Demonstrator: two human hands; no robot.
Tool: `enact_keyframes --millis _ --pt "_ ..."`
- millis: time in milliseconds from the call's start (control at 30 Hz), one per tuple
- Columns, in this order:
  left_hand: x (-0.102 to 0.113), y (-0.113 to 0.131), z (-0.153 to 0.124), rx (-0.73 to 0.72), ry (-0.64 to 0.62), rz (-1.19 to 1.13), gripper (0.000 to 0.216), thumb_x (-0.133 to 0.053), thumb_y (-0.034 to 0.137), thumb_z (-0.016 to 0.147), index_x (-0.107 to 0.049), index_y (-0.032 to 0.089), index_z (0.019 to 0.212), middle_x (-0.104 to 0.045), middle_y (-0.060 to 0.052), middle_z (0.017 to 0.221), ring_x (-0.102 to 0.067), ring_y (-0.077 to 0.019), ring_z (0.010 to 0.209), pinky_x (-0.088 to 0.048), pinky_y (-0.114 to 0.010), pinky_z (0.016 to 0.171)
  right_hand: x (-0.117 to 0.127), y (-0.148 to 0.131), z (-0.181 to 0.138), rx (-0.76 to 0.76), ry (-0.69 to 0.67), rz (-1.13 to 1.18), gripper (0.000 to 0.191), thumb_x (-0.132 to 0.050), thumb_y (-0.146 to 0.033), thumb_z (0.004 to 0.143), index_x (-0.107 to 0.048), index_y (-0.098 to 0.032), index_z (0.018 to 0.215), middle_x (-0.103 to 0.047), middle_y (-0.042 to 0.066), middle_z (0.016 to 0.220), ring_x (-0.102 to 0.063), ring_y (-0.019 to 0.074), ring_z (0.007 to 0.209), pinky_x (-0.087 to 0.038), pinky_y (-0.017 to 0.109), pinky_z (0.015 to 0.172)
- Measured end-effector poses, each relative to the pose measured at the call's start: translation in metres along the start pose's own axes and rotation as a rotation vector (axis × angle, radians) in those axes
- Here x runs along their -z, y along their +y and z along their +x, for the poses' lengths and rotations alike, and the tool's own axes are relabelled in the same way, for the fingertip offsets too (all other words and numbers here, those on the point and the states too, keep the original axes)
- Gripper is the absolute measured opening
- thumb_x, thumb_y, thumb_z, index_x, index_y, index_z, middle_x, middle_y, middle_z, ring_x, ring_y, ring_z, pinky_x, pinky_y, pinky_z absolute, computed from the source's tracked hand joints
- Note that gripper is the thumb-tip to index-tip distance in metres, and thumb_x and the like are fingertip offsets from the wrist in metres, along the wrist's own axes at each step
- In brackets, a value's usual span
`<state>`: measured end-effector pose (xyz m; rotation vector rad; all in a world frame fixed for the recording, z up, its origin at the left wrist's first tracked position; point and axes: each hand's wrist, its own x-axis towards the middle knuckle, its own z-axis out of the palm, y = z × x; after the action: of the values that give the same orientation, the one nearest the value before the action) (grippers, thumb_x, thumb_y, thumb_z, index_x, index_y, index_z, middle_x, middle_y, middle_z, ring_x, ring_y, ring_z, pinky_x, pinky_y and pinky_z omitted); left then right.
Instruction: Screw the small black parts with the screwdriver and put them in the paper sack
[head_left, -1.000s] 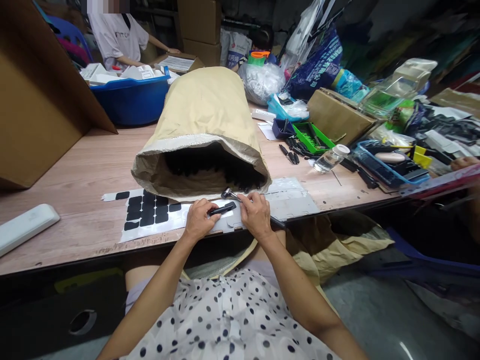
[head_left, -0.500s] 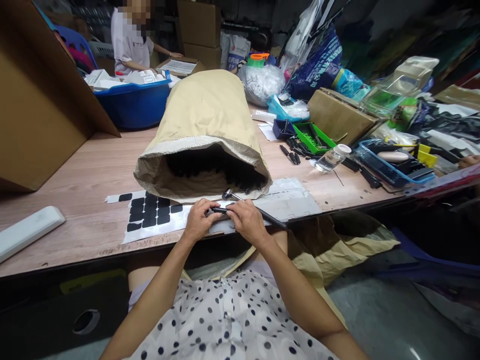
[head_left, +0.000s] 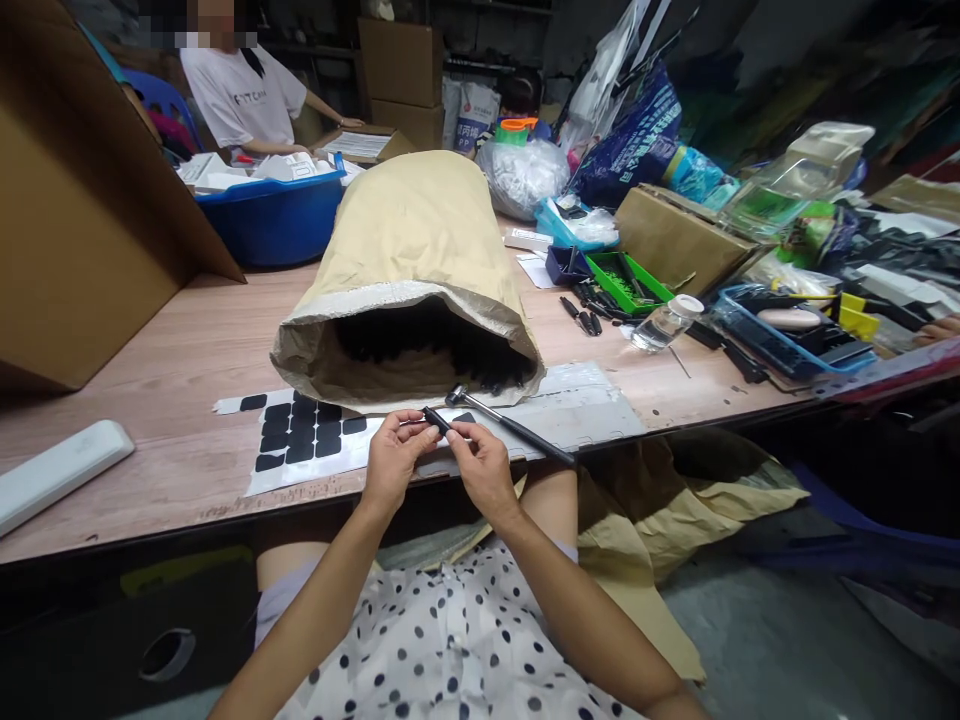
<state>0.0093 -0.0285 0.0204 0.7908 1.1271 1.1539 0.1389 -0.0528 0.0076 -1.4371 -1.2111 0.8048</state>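
Note:
Between the fingertips of my left hand (head_left: 396,452) and my right hand (head_left: 484,462) is a short black rod-like piece (head_left: 436,421), tilted and pinched from both sides. Its exact kind is too small to tell. Just beyond my right hand a hammer (head_left: 510,424) with a metal head and dark grip lies slanted across a grey-white board (head_left: 592,395). Beyond my hands a large tan paper sack (head_left: 420,225) lies on its side, mouth toward me, with many dark pieces inside. Left of my left hand is a white sheet (head_left: 300,474) bearing black rounded-square stickers (head_left: 300,430).
A white oblong case (head_left: 67,470) lies at the left, near a cardboard box (head_left: 90,250). Behind stands a blue basin (head_left: 262,222) of white boxes; a person (head_left: 240,95) is beyond it. Rightward are a green tray (head_left: 626,280), a clear jar (head_left: 666,325) and a blue basket (head_left: 787,335).
The black piece has turned from nearly level to tilted, its left end pointing up and away. My right hand has shifted slightly down, uncovering more of the hammer handle. The person behind has moved left.

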Motion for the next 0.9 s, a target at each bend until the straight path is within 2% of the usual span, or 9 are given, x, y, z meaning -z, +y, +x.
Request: enact_keyframes --millis 100,267,500,667,733,800,900 --pt "-0.004 0.005 -0.005 0.028 0.012 -0.072 0.060 -0.094 0.039 0.048 -0.063 0.017 0.093 -0.074 -0.001 0.079 -0.070 -0.0157 0.073 -0.058 -0.031 0.076 0.000 -0.006 -0.002 -0.063 -0.010 0.010 0.030 -0.058 -0.043 0.082 -0.075 -0.019 0.089 -0.072 0.002 0.081 -0.056 0.0135 0.063 -0.047 0.026 0.063" --pt "-0.006 0.004 -0.008 0.040 0.006 -0.123 0.055 -0.095 0.035 0.049 -0.069 0.016 0.093 -0.074 -0.001 0.078 -0.071 -0.0168 0.073 -0.059 -0.032 0.077 -0.003 -0.013 -0.005 -0.170 -0.031 0.055 0.027 -0.064 -0.045 0.074 -0.071 -0.019 0.081 -0.064 -0.002 0.067 -0.043 0.0089 0.050 -0.037 0.023 0.050" --pt "-0.006 0.006 -0.009 0.070 -0.016 -0.151 0.054 -0.093 0.031 0.050 -0.073 0.015 0.097 -0.075 -0.003 0.081 -0.070 -0.0157 0.074 -0.058 -0.030 0.076 -0.006 -0.013 -0.004 -0.204 -0.058 0.215 0.025 -0.067 -0.043 0.071 -0.070 -0.019 0.078 -0.065 0.000 0.068 -0.055 0.0119 0.060 -0.045 0.023 0.056" --pt "-0.006 0.006 -0.008 0.076 -0.032 -0.094 0.057 -0.092 0.036 0.051 -0.073 0.015 0.102 -0.074 -0.003 0.080 -0.068 -0.0146 0.071 -0.056 -0.027 0.070 -0.006 -0.008 -0.006 -0.194 -0.111 0.226 0.028 -0.065 -0.044 0.076 -0.070 -0.018 0.083 -0.069 0.001 0.071 -0.060 0.0140 0.064 -0.049 0.025 0.062" --pt "-0.003 0.005 -0.004 0.056 -0.038 -0.030 0.057 -0.090 0.038 0.053 -0.074 0.016 0.103 -0.073 -0.002 0.080 -0.067 -0.0144 0.071 -0.055 -0.026 0.067 0.000 -0.007 -0.003 -0.143 -0.153 0.123 0.027 -0.063 -0.042 0.080 -0.072 -0.018 0.087 -0.070 0.002 0.075 -0.060 0.0142 0.063 -0.049 0.026 0.062" --pt "0.003 0.005 0.003 -0.007 -0.039 0.090 0.053 -0.086 0.039 0.058 -0.074 0.017 0.105 -0.073 -0.003 0.083 -0.066 -0.0152 0.072 -0.054 -0.027 0.066 0.013 -0.009 0.004 -0.041 -0.165 -0.096 0.025 -0.062 -0.039 0.082 -0.074 -0.019 0.093 -0.071 0.003 0.080 -0.058 0.0148 0.064 -0.048 0.027 0.062" --pt "0.011 0.005 0.016 -0.192 -0.023 0.399 0.039 -0.077 0.030 0.066 -0.076 0.020 0.104 -0.075 -0.003 0.088 -0.064 -0.0159 0.073 -0.054 -0.029 0.069 0.035 -0.010 0.023 0.166 0.009 -0.573 0.025 -0.062 -0.032 0.085 -0.074 -0.022 0.105 -0.069 0.009 0.102 -0.060 0.0222 0.092 -0.048 0.034 0.082"
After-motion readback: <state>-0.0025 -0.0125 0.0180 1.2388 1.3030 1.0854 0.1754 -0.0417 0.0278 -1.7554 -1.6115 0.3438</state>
